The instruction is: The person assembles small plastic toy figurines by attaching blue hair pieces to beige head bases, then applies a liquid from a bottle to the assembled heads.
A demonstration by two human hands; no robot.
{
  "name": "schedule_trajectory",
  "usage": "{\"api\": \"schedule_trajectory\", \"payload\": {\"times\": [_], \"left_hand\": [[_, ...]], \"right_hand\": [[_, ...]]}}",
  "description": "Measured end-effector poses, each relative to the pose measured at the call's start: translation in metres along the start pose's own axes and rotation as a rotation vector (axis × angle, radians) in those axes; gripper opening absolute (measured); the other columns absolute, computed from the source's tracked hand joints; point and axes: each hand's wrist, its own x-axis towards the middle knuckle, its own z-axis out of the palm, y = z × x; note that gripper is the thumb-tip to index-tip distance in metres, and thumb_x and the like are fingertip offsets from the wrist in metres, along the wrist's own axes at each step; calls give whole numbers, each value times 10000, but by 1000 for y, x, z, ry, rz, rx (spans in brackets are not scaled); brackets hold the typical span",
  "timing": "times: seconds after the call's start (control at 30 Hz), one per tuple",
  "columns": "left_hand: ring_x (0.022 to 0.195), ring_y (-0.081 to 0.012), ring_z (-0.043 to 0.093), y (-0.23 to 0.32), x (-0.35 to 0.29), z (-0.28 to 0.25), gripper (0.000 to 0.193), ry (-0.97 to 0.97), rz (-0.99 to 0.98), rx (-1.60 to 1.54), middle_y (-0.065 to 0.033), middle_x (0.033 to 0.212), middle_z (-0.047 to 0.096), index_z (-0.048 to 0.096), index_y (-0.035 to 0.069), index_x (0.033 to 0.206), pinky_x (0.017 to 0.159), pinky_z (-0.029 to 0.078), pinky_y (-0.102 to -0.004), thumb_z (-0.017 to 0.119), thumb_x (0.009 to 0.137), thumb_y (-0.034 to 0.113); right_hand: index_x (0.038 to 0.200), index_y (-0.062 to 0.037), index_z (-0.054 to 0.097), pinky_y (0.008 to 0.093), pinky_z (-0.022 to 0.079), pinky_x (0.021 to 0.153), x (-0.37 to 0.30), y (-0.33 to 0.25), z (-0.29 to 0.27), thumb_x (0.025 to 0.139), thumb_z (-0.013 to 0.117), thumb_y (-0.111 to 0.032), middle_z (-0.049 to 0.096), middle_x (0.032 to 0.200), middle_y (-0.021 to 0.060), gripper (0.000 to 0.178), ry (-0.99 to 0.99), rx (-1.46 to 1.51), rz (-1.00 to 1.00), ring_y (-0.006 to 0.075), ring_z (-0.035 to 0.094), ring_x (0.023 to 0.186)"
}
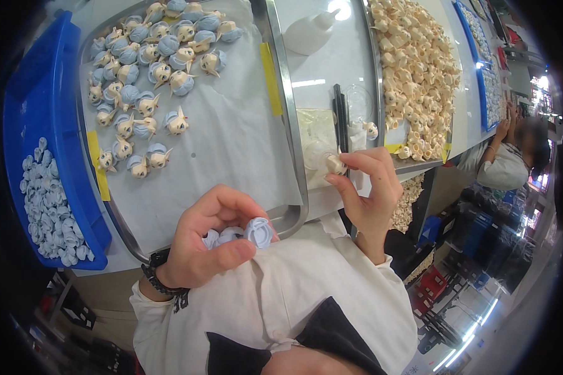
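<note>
My left hand [209, 234] is closed around several pale blue doll hair pieces [258, 232], one of them pinched at the fingertips with its hollow side showing. Between the thumb and forefinger of my right hand [374, 190] is a small cream doll head [335, 164]. It is held over or beside a clear round dish [316, 153], and I cannot tell whether they touch. Dark slim tools [339, 119] lie just beyond that hand. On the paper-lined metal tray [225, 144] stand many doll heads with blue hair [176, 122], thickest at its far left.
A deep blue bin [34, 119] at the left holds loose blue hair pieces [50, 212]. Cream doll heads [416, 81] fill another tray at the right. A white squeeze bottle [309, 34] stands at the back. Farther right, another person [507, 162] sits at the bench.
</note>
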Motion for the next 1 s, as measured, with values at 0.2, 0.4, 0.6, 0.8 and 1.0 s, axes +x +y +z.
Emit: {"api": "schedule_trajectory", "payload": {"times": [0.2,0.4,0.6,0.8,1.0], "left_hand": [[779,-78,536,0,-1,-2,379,14,-81,-33,-106,967,582,462,-14,1091,634,430,-183,618,824,204],[665,-41,499,-1,1,2,382,54,-3,40,-65,920,565,477,-20,1104,545,400,-164,619,820,193],[643,-40,493,1,-1,2,384,62,-49,28,-59,905,568,485,-27,1112,539,400,-168,608,832,206],[603,-43,484,2,-1,2,387,49,-45,73,-51,860,568,517,-41,1112,537,388,-174,587,860,245],[582,-46,478,-1,-1,2,368,39,-17,47,-44,819,561,518,-47,1109,526,374,-180,551,885,243]], "right_hand": [[902,-1,609,289,421,578,-4,10,4,609,775,-52,578,774,90,341,32,80,-30,221,530,682],[912,2,605,287,424,582,-6,12,5,630,762,-46,583,788,95,326,69,139,-31,221,534,692],[911,3,604,291,423,587,-5,11,4,647,745,-38,583,792,99,302,60,97,-55,230,533,692],[909,5,601,291,414,579,-6,11,5,656,738,-41,579,792,100,292,57,99,-46,228,526,686],[909,6,596,292,410,578,-7,11,5,664,735,-44,577,793,101,286,63,106,-40,227,521,685]]}}
